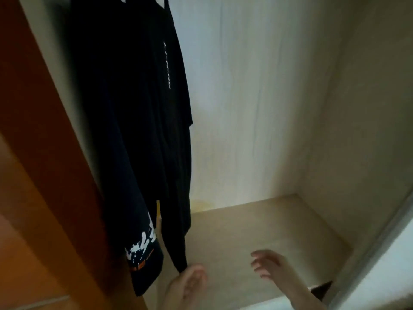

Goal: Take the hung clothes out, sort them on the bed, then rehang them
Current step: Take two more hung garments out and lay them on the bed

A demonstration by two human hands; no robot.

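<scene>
Hanging at the wardrobe's left: a black shirt (174, 108) with white vertical lettering, too blurred to read, and a navy shirt (107, 130), its white-and-orange hem print illegible. Near, the left hand (190, 285), fingers straight together, is just beside the black hem. The right hand (269, 266) is loosely spread, empty, over the wardrobe floor (268, 224).

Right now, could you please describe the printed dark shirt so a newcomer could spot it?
Inside the pale wardrobe, two dark garments hang at the left by the brown door. The printed shirt is the one nearest the door; unlike its neighbour, with thin white lettering up high, it bears a white and orange print at the hem.
</scene>
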